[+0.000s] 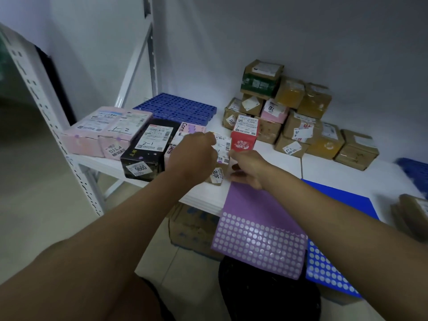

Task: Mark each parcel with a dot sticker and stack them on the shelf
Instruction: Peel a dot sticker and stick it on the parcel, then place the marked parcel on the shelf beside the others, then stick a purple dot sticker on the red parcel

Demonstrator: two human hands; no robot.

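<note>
Head view: the left hand (192, 156) has a closed grip on a small labelled parcel (221, 149) standing on the shelf (324, 167). The right hand (249, 169), just beside it, pinches the purple sticker sheet (259, 230) overhanging the shelf edge.

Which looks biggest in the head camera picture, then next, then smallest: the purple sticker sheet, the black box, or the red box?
1. purple sticker sheet, though it is nearest the camera
2. black box
3. red box

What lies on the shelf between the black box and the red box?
In the head view, a pink-and-white box, then the small parcel that the left hand holds.
</note>
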